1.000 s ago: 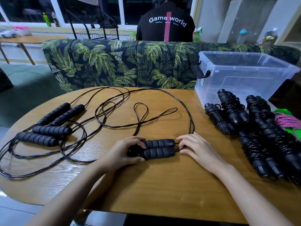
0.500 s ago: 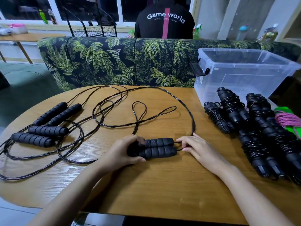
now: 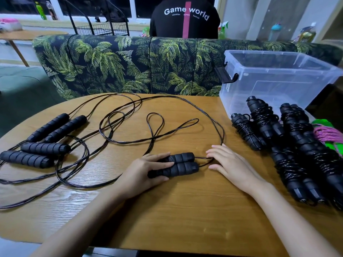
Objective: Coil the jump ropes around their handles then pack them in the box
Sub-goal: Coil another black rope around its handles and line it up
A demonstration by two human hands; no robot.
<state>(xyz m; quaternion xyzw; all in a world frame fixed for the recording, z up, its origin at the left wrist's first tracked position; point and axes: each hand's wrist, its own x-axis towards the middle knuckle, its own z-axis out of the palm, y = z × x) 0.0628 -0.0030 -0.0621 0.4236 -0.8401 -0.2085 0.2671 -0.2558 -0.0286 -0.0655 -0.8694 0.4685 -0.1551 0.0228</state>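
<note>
A pair of black foam handles (image 3: 182,164) lies side by side on the wooden table (image 3: 185,219). My left hand (image 3: 146,172) grips their left end, fingers over the top and thumb underneath. Their thin black cord (image 3: 187,123) runs off the right end and loops loosely across the table. My right hand (image 3: 232,164) rests with its fingertips on the cord just past the handles' right end. The clear plastic box (image 3: 278,78) stands at the back right with nothing seen inside it. In front of the box lie several coiled black ropes (image 3: 297,145).
Two uncoiled ropes with black handles (image 3: 44,143) sprawl over the table's left side. A green and pink rope (image 3: 328,133) lies at the far right edge. A palm-print sofa (image 3: 130,67) backs the table, and a person in a black shirt (image 3: 183,17) sits behind it.
Both hands stay almost in place. My right hand's fingertips have crept slightly closer to the cord at the handles' end.
</note>
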